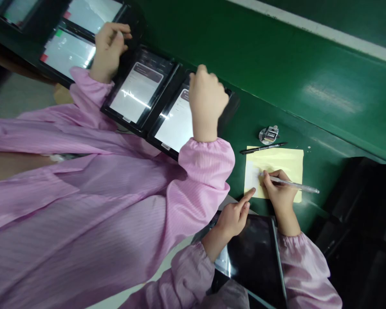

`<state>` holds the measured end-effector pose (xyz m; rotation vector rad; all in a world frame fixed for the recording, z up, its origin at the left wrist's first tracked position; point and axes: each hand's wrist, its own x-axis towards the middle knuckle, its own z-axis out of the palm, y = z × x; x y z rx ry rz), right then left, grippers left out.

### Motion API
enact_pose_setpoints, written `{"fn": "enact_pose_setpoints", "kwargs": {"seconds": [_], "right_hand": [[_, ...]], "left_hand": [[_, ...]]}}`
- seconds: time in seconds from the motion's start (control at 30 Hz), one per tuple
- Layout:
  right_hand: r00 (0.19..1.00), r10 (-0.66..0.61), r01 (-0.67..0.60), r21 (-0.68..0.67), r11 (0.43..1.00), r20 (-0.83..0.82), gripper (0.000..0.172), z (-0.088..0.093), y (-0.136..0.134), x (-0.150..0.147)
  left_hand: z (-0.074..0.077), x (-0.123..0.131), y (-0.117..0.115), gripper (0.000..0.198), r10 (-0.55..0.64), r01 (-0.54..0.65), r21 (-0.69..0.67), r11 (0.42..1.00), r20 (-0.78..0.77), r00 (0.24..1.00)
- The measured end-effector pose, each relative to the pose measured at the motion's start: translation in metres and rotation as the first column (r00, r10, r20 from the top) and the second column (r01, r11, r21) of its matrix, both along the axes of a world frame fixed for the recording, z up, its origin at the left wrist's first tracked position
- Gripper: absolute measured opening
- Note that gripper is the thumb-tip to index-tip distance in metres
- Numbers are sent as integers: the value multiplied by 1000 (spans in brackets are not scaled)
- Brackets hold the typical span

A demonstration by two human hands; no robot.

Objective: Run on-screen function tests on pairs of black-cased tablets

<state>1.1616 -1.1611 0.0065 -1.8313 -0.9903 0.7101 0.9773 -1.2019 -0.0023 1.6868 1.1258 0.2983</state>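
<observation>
Pale pen (304,187), in the right hand (281,191), slanted over a yellow sheet (287,161) on the green tabletop (318,165). Thumb and forefinger pinch it low, near the tip; back end sticks out past the hand, to the right. Tip blurred, can't tell if it touches the paper. Left hand (233,216): nothing in grip, forefinger stretched out, other fingers loosely curled, fingertip at the sheet's lower left; contact likely, pressure unclear.

Handling, judged by look: pen should be light, stiff, smooth, probably plastic, so slick and apt to roll if put down loose. Best hold is low on the barrel, just above the tip, as now; the back end would give poor control. Not very fragile, tip being the weak spot. Sheet looks thin, light and floppy, slightly wrinkled, easy to slide or crease; steady it flat with a fingertip, or lift by an edge. Pale patch on its left side, slip or glare, can't tell.

Nearby: black pen (263,148) along the sheet's top edge, small metal counter (269,134) just beyond. Dark tablet (254,253) between the forearms, glassy, likely heavier and breakable, edges the place to grab. To the left, a co-worker's nearer hand (209,101) over a lit tablet (175,122).
</observation>
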Motion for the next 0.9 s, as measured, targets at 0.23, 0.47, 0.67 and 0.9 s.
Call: {"fn": "enact_pose_setpoints", "kwargs": {"seconds": [0.23, 0.47, 0.67, 0.9], "right_hand": [[1000, -21, 21, 4, 1000, 19, 50, 2, 0, -2], [1000, -28, 28, 14, 1000, 10, 47, 0, 1, -3], [1000, -28, 28, 21, 999, 8, 44, 0, 0, -4], [994, -107, 109, 44, 993, -35, 54, 3, -1, -6]], "left_hand": [[7, -1, 2, 59, -18, 18, -34, 999, -3, 1000], [10, -2, 1, 60, -29, 27, -36, 999, -43, 999], [10, -3, 2, 58, -24, 24, -27, 999, -32, 999], [8, -5, 1, 59, -11, 10, -48, 999, -13, 1000]]}}
